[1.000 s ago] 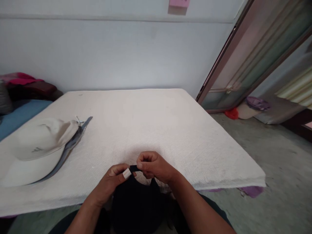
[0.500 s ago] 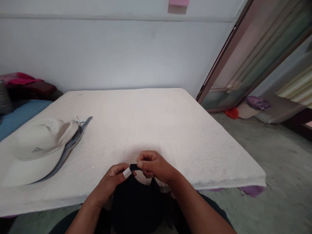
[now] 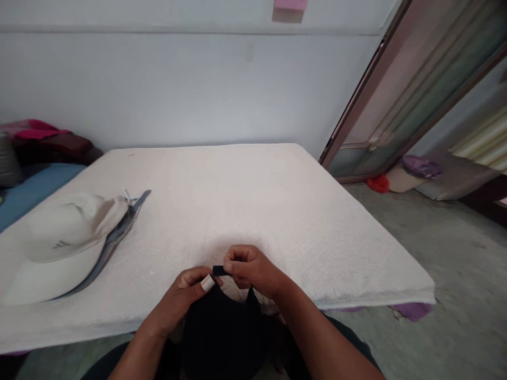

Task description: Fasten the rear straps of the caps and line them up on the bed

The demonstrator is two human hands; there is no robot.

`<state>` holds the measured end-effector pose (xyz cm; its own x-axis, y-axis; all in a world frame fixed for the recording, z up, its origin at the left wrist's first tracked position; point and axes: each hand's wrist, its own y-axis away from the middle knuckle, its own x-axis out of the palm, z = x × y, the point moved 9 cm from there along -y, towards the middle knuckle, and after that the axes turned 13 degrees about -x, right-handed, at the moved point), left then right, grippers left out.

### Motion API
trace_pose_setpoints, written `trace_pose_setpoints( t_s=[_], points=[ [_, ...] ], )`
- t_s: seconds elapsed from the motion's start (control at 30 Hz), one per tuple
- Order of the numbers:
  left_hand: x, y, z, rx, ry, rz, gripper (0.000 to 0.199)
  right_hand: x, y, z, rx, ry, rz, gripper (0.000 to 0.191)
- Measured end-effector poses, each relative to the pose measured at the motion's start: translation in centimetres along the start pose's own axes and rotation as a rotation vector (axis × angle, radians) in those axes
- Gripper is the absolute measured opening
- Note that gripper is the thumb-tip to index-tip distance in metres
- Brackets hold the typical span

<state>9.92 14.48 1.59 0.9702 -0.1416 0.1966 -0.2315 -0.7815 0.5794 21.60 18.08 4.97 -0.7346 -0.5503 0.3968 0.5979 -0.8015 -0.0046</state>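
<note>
So both hands are bunched up right at the near edge of the white textured mattress (image 3: pixel 237 211), working on a black fabric cap (image 3: pixel 224 338) that sits low in the lap area, just below that edge. The cap looks plain, matte and very dark (honestly hard to make out any seams or logo, it's basically a black blob from here). A curved opening shows at its upper edge, and a short, narrow black strap (image 3: pixel 219 271) sticks up out of it.

The right hand (image 3: pixel 253 272) has its fingers curled in tight, pinching one end of that strap between thumb and forefinger. The left hand (image 3: pixel 186 295) meets it from the other side, fingers closed onto the cap's edge just beside the strap, and its thumb, with a pale nail or tape on the tip, touches the strap's other end.

Off to the left on the mattress, well apart from the hands, lies a cream wide-brimmed sun hat (image 3: pixel 59 248) with a grey underside and a small dark logo. A sliding glass door with a brown frame (image 3: pixel 400 89) stands to the right.
</note>
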Motion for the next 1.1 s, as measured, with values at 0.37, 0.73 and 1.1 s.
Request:
trace_pose_setpoints(
  t_s=[0.37, 0.73, 1.1],
  points=[
    [-0.5, -0.1, 0.1, -0.002, 0.019, -0.041, 0.031, 0.1, 0.1, 0.2, -0.008, -0.014, 0.02, 0.018],
    [-1.3, -0.5, 0.8, -0.004, 0.0, -0.086, 0.029, 0.1, 0.0, 0.2, -0.028, 0.072, 0.042, 0.017],
    [-0.4, -0.2, 0.2, 0.019, -0.007, 0.01, 0.02, -0.2, 0.0, 0.4, -0.054, 0.099, 0.01, 0.017]
  ],
)
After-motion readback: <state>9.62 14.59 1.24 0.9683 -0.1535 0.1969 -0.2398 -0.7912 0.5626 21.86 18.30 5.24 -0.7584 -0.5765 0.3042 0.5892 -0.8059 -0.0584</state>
